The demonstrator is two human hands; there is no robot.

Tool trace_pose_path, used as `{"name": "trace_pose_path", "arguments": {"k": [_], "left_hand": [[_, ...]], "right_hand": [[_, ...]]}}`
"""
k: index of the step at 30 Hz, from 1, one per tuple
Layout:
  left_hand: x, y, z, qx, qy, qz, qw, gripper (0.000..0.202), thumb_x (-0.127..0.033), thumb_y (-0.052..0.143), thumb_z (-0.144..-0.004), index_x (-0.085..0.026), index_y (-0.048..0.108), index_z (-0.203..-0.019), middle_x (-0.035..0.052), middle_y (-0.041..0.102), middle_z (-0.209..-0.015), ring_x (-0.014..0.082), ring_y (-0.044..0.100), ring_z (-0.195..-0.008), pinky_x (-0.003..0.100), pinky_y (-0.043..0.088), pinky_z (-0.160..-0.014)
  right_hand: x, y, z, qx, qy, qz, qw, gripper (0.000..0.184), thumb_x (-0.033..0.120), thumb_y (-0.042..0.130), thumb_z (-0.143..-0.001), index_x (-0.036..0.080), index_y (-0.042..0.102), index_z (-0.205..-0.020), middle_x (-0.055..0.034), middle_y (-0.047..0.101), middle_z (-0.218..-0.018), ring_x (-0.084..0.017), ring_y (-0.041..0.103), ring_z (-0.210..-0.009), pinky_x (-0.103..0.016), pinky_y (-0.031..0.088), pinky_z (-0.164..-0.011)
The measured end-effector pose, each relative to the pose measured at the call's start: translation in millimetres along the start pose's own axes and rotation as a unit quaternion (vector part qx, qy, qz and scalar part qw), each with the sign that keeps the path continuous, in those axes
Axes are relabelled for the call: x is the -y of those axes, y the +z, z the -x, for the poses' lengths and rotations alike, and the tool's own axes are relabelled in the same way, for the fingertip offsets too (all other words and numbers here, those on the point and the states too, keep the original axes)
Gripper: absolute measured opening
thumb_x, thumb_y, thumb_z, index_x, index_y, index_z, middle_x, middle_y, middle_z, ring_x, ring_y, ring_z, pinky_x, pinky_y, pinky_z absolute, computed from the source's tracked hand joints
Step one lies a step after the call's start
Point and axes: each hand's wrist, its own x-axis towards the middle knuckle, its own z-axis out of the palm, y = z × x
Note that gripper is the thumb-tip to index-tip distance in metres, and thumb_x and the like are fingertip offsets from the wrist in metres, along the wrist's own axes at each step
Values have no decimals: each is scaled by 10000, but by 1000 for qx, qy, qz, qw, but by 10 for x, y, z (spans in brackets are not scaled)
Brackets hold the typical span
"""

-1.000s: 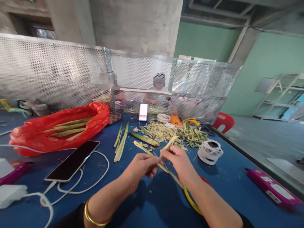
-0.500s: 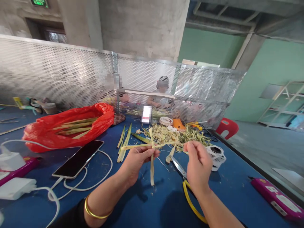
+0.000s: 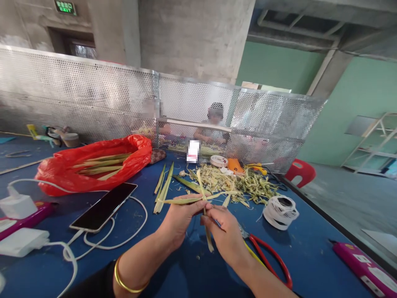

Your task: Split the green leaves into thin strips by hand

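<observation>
Two pale leaf strips (image 3: 201, 184) cross each other in front of me, their ends sticking out on several sides. My left hand (image 3: 183, 215) pinches them close to the crossing, thumb on top. Right beside it, my right hand (image 3: 223, 229) has its fingers closed at the crossing, and one strip end hangs down between the hands. Scissors (image 3: 273, 256) with red and yellow handles lie on the blue table, partly hidden behind my right hand. Green leaf pieces (image 3: 164, 188) lie left of the crossing, and a heap of shredded leaf scraps (image 3: 217, 179) lies beyond it.
A red plastic bag (image 3: 62, 165) of long leaves stands at the left, behind a charging phone (image 3: 104, 207) and its white cable. White tape rolls (image 3: 281, 212) sit at the right. A purple device (image 3: 362, 265) lies near the right edge. People sit behind the perforated metal screen (image 3: 192, 95).
My right hand has moved left and inward, from the far end of the sideways strip to the crossing beside my left hand. The view has shifted slightly.
</observation>
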Motion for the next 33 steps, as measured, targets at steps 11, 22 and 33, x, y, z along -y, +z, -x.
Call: {"name": "trace_pose_path", "arguments": {"k": [11,22,33], "left_hand": [[-12,-41,-42,-24,-40,19,999,144,-192,736,-638,-130,673,-751,34,677,-682,132,614,-679,223,478,-665],[-27,-69,-35,29,-148,42,988,224,-290,655,-726,-123,653,-877,28,640,-688,122,605,-619,254,501,-673],[85,24,-35,16,-32,-102,994,218,-342,687,-680,-146,598,-644,-22,543,-509,89,490,-463,221,397,-511]], "right_hand": [[14,54,52,5,12,-9,1000,297,260,478,-871,195,500,-582,1,546,-654,-152,477,-662,-261,351,-663],[-83,-58,-91,-121,265,-391,873,332,470,703,-672,153,629,-737,7,542,-617,-125,491,-559,-264,416,-583],[-91,-15,-25,-174,165,-326,915,180,327,620,-759,167,627,-677,5,546,-573,-137,510,-554,-272,420,-583]]}}
